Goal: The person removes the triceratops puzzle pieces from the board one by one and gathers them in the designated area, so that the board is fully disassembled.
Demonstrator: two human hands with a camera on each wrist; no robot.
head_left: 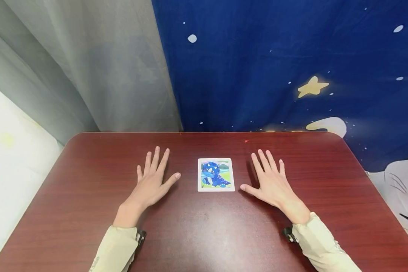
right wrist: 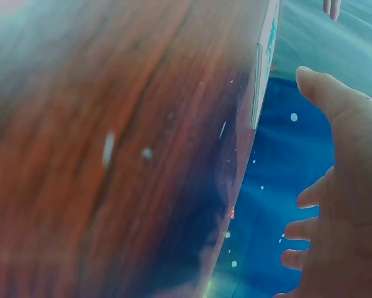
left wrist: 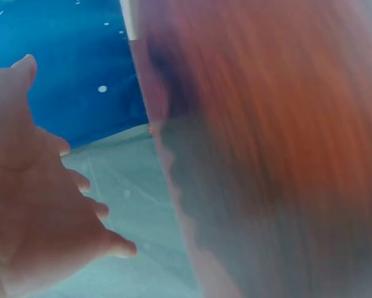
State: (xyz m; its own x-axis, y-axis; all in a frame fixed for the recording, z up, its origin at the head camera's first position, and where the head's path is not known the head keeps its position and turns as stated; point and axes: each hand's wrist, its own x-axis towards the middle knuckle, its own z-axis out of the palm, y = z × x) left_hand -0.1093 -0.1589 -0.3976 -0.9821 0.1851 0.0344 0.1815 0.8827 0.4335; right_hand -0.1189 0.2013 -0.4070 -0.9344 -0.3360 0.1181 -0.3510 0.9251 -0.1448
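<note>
A square picture puzzle (head_left: 216, 175) with a white border lies on the tabletop, showing a blue horned dinosaur by water and grass. To its left is my left hand (head_left: 153, 184), palm down with fingers spread. My right hand (head_left: 271, 183) is on the other side, fingers spread as well, its thumb pointing toward the puzzle's lower right corner. Neither hand holds anything. In the right wrist view, the puzzle (right wrist: 265, 68) appears edge-on as a thin slab, apart from the right hand (right wrist: 350, 180). Only the left hand (left wrist: 43, 186) and table surface show in the left wrist view.
The dark red wooden table (head_left: 204, 234) has rounded far corners. Behind it hang a grey curtain (head_left: 122, 75) and a blue curtain (head_left: 244, 68) with stars and a cat print. A small red mark (head_left: 246, 141) sits near the far edge.
</note>
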